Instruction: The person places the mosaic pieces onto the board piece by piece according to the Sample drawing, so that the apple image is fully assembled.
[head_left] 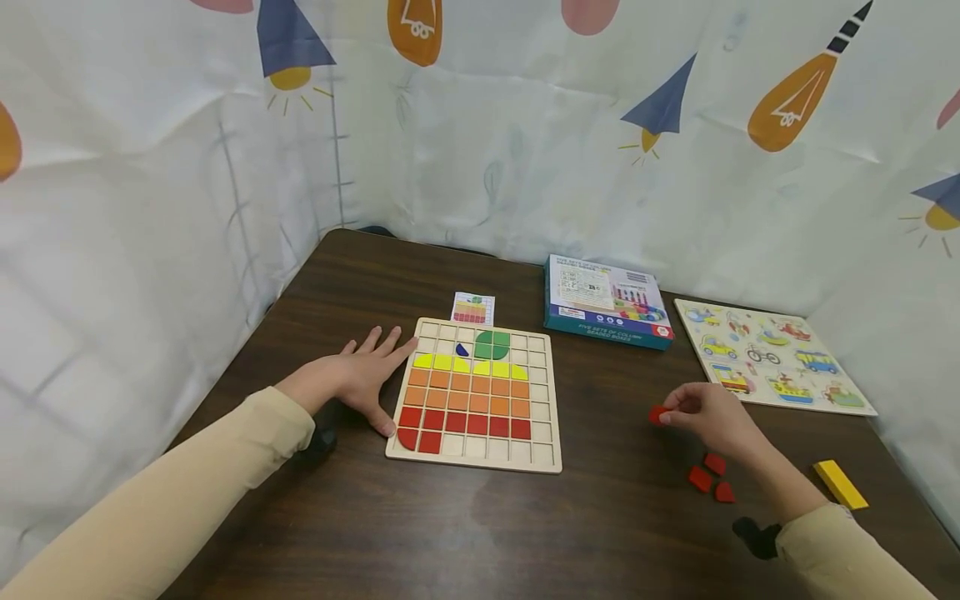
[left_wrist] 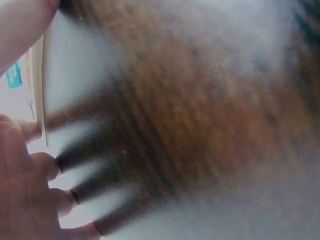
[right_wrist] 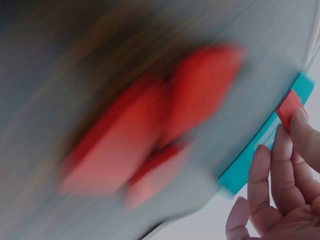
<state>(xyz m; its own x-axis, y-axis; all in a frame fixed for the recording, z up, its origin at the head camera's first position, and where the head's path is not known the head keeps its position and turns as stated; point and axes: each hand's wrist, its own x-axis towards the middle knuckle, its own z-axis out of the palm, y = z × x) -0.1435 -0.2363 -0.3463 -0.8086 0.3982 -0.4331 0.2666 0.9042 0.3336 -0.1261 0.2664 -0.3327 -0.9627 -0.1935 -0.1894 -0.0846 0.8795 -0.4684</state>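
My left hand (head_left: 363, 377) lies with fingers spread beside the wooden grid board (head_left: 557, 417), its thumb and index fingertip at the board's left edge. Rows of red, orange and yellow tiles fill much of the grid, with green pieces (head_left: 492, 345) and a small blue piece (head_left: 462, 350) above. In the bottom row a rounded red tile and a red square sit at the left; the cells right of them show bare wood. To the right of the board, my right hand (head_left: 708, 417) pinches a red tile (right_wrist: 288, 107) between thumb and fingers, held over the table.
Three loose red tiles (head_left: 701, 478) lie below my right hand. A picture card (head_left: 473, 308) touches the board's far edge. Behind stand a boxed set (head_left: 607, 302) and a vehicle puzzle board (head_left: 776, 357). A yellow block (head_left: 841, 484) lies at the far right.
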